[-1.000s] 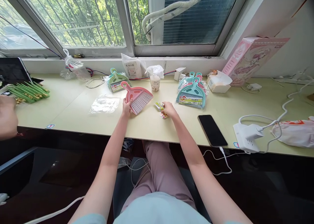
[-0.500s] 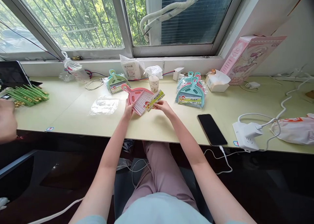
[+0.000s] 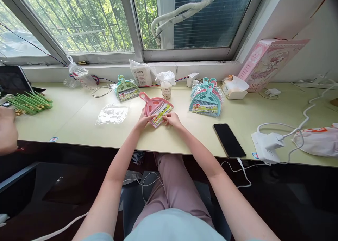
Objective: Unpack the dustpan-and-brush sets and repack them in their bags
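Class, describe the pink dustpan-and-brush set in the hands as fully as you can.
The pink set looks plastic, its looped handle angled up and left above the desk. Pale bristles show beside a yellow-green printed card lying diagonally across them. The left hand grips the left edge; the right hand pinches the card's lower side.

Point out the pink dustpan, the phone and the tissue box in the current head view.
Pink dustpan [image 3: 150, 101]: head view, upper part below the handle.
Phone [image 3: 229, 140]: head view, middle of the dark screen.
Tissue box [image 3: 235, 94]: head view, front side.
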The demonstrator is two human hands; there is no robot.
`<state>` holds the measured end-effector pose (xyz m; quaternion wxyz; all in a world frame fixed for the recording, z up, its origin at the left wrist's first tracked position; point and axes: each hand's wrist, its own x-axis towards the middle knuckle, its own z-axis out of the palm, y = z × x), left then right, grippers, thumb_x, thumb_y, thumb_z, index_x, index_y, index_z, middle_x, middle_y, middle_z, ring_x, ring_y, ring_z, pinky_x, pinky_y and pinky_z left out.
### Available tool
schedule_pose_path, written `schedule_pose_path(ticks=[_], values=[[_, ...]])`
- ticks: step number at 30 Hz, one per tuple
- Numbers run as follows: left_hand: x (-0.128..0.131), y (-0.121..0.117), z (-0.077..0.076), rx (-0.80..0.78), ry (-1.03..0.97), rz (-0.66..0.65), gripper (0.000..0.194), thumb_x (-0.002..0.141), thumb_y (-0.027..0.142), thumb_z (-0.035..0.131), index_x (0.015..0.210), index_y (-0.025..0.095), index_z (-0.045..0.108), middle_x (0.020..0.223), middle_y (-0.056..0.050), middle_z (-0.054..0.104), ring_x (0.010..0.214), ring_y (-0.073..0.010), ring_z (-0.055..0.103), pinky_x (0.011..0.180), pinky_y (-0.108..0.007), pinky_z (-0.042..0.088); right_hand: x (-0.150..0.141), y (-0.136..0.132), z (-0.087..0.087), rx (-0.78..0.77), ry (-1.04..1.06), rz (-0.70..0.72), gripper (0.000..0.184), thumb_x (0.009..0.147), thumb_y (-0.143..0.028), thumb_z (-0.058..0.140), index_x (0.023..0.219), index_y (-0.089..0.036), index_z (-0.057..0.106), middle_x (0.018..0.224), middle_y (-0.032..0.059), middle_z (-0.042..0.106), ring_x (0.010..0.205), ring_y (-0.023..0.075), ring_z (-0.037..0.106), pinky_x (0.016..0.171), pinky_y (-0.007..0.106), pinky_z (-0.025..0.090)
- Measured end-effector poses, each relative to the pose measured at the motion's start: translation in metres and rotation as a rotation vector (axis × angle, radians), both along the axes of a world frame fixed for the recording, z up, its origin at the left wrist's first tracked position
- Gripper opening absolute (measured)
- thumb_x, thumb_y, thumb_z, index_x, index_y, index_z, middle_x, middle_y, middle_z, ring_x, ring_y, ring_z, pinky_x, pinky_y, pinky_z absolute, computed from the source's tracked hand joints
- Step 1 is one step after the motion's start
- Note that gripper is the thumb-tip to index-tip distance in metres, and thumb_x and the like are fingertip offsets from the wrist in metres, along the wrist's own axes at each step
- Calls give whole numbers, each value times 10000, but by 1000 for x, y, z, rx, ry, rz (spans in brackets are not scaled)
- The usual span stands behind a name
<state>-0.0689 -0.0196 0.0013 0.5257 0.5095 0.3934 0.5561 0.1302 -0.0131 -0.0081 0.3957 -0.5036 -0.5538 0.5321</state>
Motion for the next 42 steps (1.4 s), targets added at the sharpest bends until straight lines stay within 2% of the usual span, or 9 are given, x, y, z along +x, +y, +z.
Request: schedule_pose_path(ticks=[9,15,21,23,26,29,34,39,42], values=[[2,-5,12,84,41,-4,768,592,230,864,1284,236,532,1305,-106,602,1279,-327,535,1071,-495,466,6,1,0,-37,-39,19,357,726,-445,805,593,-153,648,541,49,682,363,118,576,398,229,496],[4,-11,19,118,19,-33,838,608,258,856,1364,249,495,1329,-115,589,1279,-328,540,1060,-498,477,3,-3,10,-93,323,19,299,698,-343,846,860,-139,698,862,69,772,700,149,731,712,257,617],[-2,-4,21,43,-6,-93,673,732,432,770,1334,247,531,1304,-118,607,1260,-326,557,1020,-477,502,4,-6,15,-99,361,-45,212,706,-253,824,835,-130,710,859,78,771,686,143,715,700,263,613],[-11,5,16,-20,-12,-19,596,796,523,674,1294,229,531,1296,-133,604,1210,-310,590,980,-478,519,5,-4,15,-90,369,-68,193,706,-232,817,831,-132,710,855,72,771,680,138,713,710,267,613],[-33,16,7,-23,94,345,528,828,457,626,1281,228,480,1300,-151,574,1211,-284,575,1005,-491,485,8,-1,13,-83,378,-80,195,698,-226,819,835,-136,712,861,67,772,688,142,717,727,279,617],[-53,18,-2,115,389,717,536,780,268,645,1282,195,472,1425,-184,461,1419,-310,337,1179,-527,252,11,0,11,-66,382,-77,219,691,-245,826,845,-137,715,875,70,774,711,152,724,745,287,618],[-60,14,-13,44,623,696,665,731,249,638,1345,100,430,1591,-249,181,1505,-369,-108,1150,-685,21,13,-1,13,-37,394,-79,246,696,-279,824,864,-140,708,962,82,770,782,167,734,785,301,617],[-48,15,-15,61,703,543,334,781,279,629,1098,174,631,1353,-204,548,1442,-392,264,1151,-675,6,15,-4,19,-34,387,-77,240,709,-267,808,888,-137,713,989,89,767,804,169,733,794,297,613],[-43,13,-10,139,822,467,215,838,274,598,1027,219,685,969,-127,701,1170,-344,568,1169,-558,177,16,-4,20,-34,386,-79,235,704,-263,810,878,-136,716,960,88,768,773,167,730,791,308,611]])
